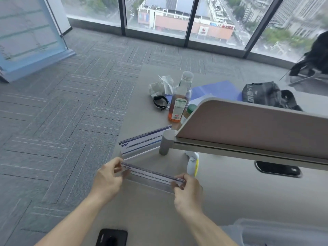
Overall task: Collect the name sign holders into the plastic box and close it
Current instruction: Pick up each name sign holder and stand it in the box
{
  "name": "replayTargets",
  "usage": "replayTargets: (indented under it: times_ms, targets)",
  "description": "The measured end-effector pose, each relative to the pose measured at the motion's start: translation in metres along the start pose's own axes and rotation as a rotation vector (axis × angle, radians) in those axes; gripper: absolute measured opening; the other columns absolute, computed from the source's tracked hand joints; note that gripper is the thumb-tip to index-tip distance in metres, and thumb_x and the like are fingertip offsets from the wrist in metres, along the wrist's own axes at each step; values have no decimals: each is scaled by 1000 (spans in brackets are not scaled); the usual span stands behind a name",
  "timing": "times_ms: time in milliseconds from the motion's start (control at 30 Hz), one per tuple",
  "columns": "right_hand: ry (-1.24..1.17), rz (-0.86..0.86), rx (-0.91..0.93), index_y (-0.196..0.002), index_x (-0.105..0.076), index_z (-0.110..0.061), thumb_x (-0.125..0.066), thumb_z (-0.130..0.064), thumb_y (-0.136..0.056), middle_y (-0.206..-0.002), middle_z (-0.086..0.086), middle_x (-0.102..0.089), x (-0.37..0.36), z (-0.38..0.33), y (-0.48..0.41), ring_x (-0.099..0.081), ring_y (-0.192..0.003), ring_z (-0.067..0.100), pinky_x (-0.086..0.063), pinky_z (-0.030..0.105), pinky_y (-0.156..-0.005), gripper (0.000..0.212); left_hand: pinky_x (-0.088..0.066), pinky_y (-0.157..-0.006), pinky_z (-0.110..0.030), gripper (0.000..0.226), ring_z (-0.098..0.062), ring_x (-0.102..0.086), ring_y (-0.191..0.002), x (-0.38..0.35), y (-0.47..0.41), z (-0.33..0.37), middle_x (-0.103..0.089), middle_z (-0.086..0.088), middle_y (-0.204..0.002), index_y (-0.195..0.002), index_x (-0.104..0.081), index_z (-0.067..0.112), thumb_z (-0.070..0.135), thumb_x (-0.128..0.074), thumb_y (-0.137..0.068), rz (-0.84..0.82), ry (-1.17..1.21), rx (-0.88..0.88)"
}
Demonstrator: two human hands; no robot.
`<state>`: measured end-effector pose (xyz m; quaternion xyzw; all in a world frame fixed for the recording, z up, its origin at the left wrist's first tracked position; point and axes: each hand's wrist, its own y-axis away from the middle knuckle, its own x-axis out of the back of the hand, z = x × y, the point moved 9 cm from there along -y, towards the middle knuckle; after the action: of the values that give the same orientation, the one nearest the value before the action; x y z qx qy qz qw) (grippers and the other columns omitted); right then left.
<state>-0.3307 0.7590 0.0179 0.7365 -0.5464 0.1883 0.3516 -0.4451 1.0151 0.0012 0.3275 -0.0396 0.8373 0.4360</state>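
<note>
A clear acrylic name sign holder [152,175] with a blue-and-white card hangs just above the grey desk [142,210]. My left hand [109,178] pinches its left end and my right hand [188,190] pinches its right end. A second name sign holder [142,142] stands upright on the desk just beyond it, at the desk's left edge beside the divider post. The translucent plastic box [276,233] shows only partly at the bottom right corner.
A pink desk divider [248,126] on a grey post [166,142] runs across the right. Behind it stand an orange-liquid bottle [179,102], a green-capped jar [190,109], crumpled tissue [161,85], a black wristband [160,102], blue paper and a black bag [262,94]. A white device [192,163] lies near the post.
</note>
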Motion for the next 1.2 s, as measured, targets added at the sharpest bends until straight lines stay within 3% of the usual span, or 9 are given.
replayTargets:
  times_ms: [133, 367, 567, 667, 767, 900, 1033, 1133, 1200]
  targets:
    - [-3, -1, 86, -82, -66, -22, -72, -21, -89, -59, -8, -52, 20, -13, 8, -51, -59, 10, -37, 16, -54, 10, -50, -71, -15, 21, 6, -73, -86, 16, 19, 23, -76, 16, -80, -83, -69, 26, 45, -77, -80, -7, 54, -20]
    - [-75, 43, 298, -83, -65, -26, -75, -28, -90, -62, 7, -59, 104, -71, 35, -42, -53, 8, -41, 22, -53, 12, -56, -82, -37, 55, -8, -72, -94, 60, 44, 106, -76, 8, -84, -88, -67, 19, 72, -73, -74, 61, 136, -111]
    - [-136, 181, 482, -80, -64, -25, -78, -29, -87, -53, -18, -54, 225, -125, 66, -41, -50, 8, -38, 18, -54, 16, -52, -72, -30, 34, -5, -71, -92, 97, 74, 236, -74, 2, -80, -75, -61, 18, 44, -81, -83, 78, 60, -275]
    - [-204, 200, 516, -85, -63, -30, -75, -34, -90, -52, -10, -49, 277, -132, 76, -56, -54, 22, -56, 39, -66, 13, -52, -70, -26, 30, -5, -72, -86, 108, 95, 300, -74, 10, -79, -70, -61, 24, 41, -84, -81, 97, 9, -372]
    - [-280, 213, 552, -88, -61, -29, -70, -35, -93, -54, -10, -39, 324, -129, 89, -45, -54, 22, -59, 58, -72, 12, -59, -86, -27, 18, -8, -74, -93, 105, 119, 362, -78, 12, -93, -87, -71, 26, 30, -87, -80, 105, -47, -486]
    - [-298, 205, 606, -94, -55, -13, -66, -27, -97, -57, -19, -58, 375, -111, 113, -62, -52, 4, -60, 56, -75, 18, -55, -88, -26, 44, -15, -72, -98, 77, 168, 440, -76, 7, -107, -115, -64, 21, 25, -87, -79, 194, -381, -701]
    - [-240, 198, 670, -85, -50, -27, -65, -37, -97, -59, 6, -49, 421, -78, 133, -56, -53, 10, -60, 55, -67, 21, -43, -105, -34, 59, -19, -59, -123, -3, 217, 492, -67, 9, -130, -136, -59, 31, 40, -80, -82, 32, -682, -843]
    - [-215, 167, 704, -82, -47, -23, -62, -41, -97, -63, 2, -49, 456, -49, 144, -53, -56, 30, -60, 53, -63, 27, -55, -84, -35, 14, -16, -66, -94, -65, 248, 512, -72, 12, -101, -105, -68, 30, 33, -69, -91, -209, -674, -827]
    - [-227, 165, 719, -83, -46, -19, -64, -35, -97, -68, 3, -49, 480, -28, 150, -65, -57, 23, -59, 36, -53, 28, -54, -71, -37, 18, -19, -59, -73, -93, 270, 526, -62, 9, -71, -79, -57, 25, 33, -66, -93, -214, -685, -826]
